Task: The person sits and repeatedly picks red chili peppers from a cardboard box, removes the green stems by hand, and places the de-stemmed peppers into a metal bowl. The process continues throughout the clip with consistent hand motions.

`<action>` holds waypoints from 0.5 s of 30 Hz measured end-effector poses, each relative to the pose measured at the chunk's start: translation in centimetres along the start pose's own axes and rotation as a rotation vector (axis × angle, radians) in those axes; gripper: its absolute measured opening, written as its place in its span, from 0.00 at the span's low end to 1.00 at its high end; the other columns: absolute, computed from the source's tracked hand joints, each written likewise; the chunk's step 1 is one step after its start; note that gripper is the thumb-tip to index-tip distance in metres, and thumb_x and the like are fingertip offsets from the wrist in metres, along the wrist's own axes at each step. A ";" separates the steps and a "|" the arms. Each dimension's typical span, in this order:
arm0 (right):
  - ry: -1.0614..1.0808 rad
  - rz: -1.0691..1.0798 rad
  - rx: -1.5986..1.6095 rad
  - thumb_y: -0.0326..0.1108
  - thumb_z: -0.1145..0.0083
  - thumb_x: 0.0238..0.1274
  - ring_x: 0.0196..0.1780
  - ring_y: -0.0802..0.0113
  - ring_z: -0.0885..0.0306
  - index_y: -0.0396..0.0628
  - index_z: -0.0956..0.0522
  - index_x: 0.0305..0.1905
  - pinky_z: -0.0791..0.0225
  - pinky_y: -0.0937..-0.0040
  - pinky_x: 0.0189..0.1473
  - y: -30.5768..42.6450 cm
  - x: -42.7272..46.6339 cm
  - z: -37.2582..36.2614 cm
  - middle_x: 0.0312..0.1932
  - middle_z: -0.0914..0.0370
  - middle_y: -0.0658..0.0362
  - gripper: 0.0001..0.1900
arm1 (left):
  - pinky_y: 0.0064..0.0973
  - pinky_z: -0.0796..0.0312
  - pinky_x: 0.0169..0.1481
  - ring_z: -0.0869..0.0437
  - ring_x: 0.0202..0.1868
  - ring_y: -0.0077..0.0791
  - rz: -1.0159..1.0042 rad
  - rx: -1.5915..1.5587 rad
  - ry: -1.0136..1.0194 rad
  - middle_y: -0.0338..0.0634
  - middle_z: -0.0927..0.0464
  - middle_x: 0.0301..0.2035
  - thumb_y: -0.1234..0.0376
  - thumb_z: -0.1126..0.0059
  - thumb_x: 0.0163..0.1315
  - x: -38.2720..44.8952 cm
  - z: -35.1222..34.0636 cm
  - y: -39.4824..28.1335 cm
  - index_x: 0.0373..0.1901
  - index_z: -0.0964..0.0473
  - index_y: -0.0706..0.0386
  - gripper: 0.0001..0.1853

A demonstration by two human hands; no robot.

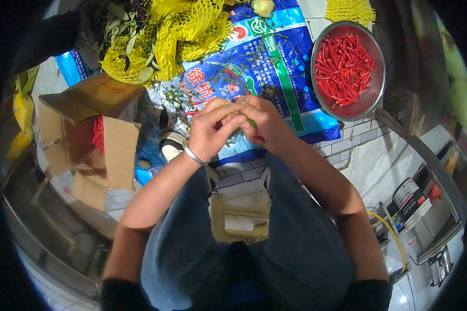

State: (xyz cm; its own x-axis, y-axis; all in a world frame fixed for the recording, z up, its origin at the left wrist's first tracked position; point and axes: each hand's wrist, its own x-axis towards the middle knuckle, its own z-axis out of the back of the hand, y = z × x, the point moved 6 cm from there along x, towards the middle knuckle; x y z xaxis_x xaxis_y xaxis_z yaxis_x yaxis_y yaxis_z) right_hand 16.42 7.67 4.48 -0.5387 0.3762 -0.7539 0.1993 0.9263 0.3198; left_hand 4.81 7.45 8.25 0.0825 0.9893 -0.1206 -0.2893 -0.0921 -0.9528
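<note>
My left hand, with a metal bangle at its wrist, meets my right hand in front of my knees. Both have their fingers bent together around something small. A short green piece, perhaps a chili stem or tip, pokes out by the fingers of my right hand; the rest is hidden. Beneath them a blue printed plastic sack lies flat, strewn with green stems. A metal bowl of red chili peppers stands to the right of the sack.
An open cardboard box with something red inside stands at left. Yellow mesh netting with leaves and stems is heaped at upper left. A pale chunk lies at the sack's top. A white and black bucket stands at lower right.
</note>
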 end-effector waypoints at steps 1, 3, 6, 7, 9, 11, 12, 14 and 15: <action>0.020 -0.002 0.014 0.37 0.55 0.66 0.09 0.82 0.49 0.49 0.32 0.31 0.59 0.80 0.08 -0.1 -0.1 -0.4 0.15 0.38 0.66 0.08 | 0.20 0.35 0.29 0.28 0.24 0.23 -0.034 -0.007 -0.030 0.40 0.24 0.25 0.74 0.39 0.54 0.0 0.1 -0.2 0.31 0.21 0.62 0.04; -0.012 0.003 0.060 0.36 0.55 0.65 0.09 0.82 0.48 0.49 0.31 0.31 0.58 0.81 0.09 -0.7 0.2 -0.3 0.16 0.37 0.66 0.07 | 0.21 0.36 0.28 0.30 0.22 0.23 0.028 -0.037 -0.006 0.40 0.25 0.22 0.71 0.42 0.57 0.1 0.0 -0.1 0.28 0.22 0.63 0.04; -0.085 0.081 -0.011 0.35 0.55 0.65 0.10 0.82 0.45 0.47 0.29 0.33 0.54 0.81 0.10 -0.4 -0.2 -0.6 0.17 0.35 0.65 0.07 | 0.19 0.40 0.25 0.32 0.20 0.19 0.246 -0.177 0.047 0.39 0.27 0.18 0.68 0.46 0.62 0.4 -0.3 1.3 0.25 0.24 0.63 0.10; -0.119 0.151 -0.131 0.35 0.54 0.64 0.11 0.82 0.43 0.46 0.29 0.34 0.51 0.81 0.12 0.2 -0.4 -0.6 0.18 0.33 0.64 0.07 | 0.18 0.41 0.24 0.33 0.20 0.18 0.399 -0.290 0.064 0.38 0.27 0.17 0.67 0.47 0.63 0.2 -0.5 1.8 0.24 0.24 0.63 0.12; -0.166 0.278 -0.306 0.34 0.54 0.64 0.14 0.80 0.38 0.44 0.28 0.36 0.45 0.81 0.16 0.7 -0.4 -0.3 0.19 0.31 0.63 0.06 | 0.16 0.43 0.23 0.34 0.18 0.16 0.564 -0.503 0.101 0.36 0.29 0.16 0.64 0.49 0.65 -0.2 -1.2 2.6 0.25 0.25 0.63 0.13; -0.217 0.399 -0.409 0.34 0.53 0.64 0.19 0.79 0.35 0.43 0.28 0.37 0.41 0.80 0.20 1.2 -0.1 1.0 0.21 0.29 0.62 0.06 | 0.15 0.43 0.22 0.36 0.16 0.15 0.588 -0.703 0.141 0.34 0.30 0.16 0.62 0.51 0.66 -0.2 -1.7 3.0 0.28 0.25 0.61 0.13; -0.258 0.457 -0.462 0.33 0.53 0.64 0.21 0.79 0.34 0.42 0.28 0.37 0.40 0.79 0.23 1.9 -0.2 1.6 0.22 0.29 0.61 0.07 | 0.15 0.42 0.24 0.35 0.17 0.16 0.613 -0.683 0.105 0.34 0.31 0.15 0.62 0.52 0.67 0.0 -1.6 3.2 0.28 0.26 0.63 0.14; -0.388 0.585 -0.563 0.33 0.52 0.64 0.26 0.78 0.33 0.41 0.28 0.36 0.38 0.78 0.27 5.1 -1.5 3.6 0.24 0.28 0.61 0.07 | 0.16 0.36 0.29 0.30 0.22 0.18 0.600 -0.542 0.024 0.36 0.26 0.21 0.67 0.49 0.64 -0.2 -0.4 4.8 0.34 0.24 0.66 0.10; -0.460 0.753 -0.657 0.35 0.52 0.65 0.26 0.78 0.33 0.40 0.27 0.37 0.38 0.77 0.27 7.2 -2.4 5.9 0.24 0.29 0.61 0.09 | 0.17 0.34 0.31 0.28 0.24 0.18 0.593 -0.502 -0.022 0.37 0.25 0.24 0.69 0.47 0.63 0.0 0.1 5.2 0.37 0.24 0.67 0.09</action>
State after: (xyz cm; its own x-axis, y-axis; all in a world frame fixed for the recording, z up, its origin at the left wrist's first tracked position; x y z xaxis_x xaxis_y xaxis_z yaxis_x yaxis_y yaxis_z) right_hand 23.92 13.54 5.21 -0.0786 0.9385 -0.3362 -0.1989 0.3157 0.9278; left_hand 3.26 7.02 3.35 0.0284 0.7599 -0.6494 0.1875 -0.6422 -0.7433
